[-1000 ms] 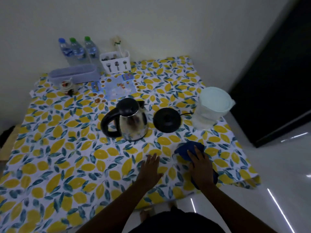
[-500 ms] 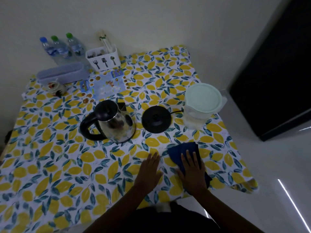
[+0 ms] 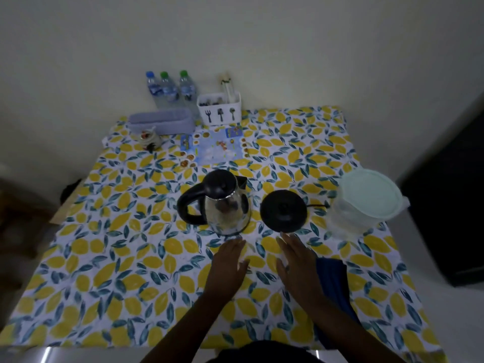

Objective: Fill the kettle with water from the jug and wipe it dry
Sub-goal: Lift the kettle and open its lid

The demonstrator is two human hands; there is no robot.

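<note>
Kettle (image 3: 227,203) awaits, lid down: left hand (image 3: 227,263) and right hand (image 3: 297,263) empty, fingers loosely together (best steady handle first).

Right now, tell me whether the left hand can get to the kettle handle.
Probably yes. The left hand is open near the kettle, and bare tablecloth lies between it and the handle; nothing blocks the way.
</note>
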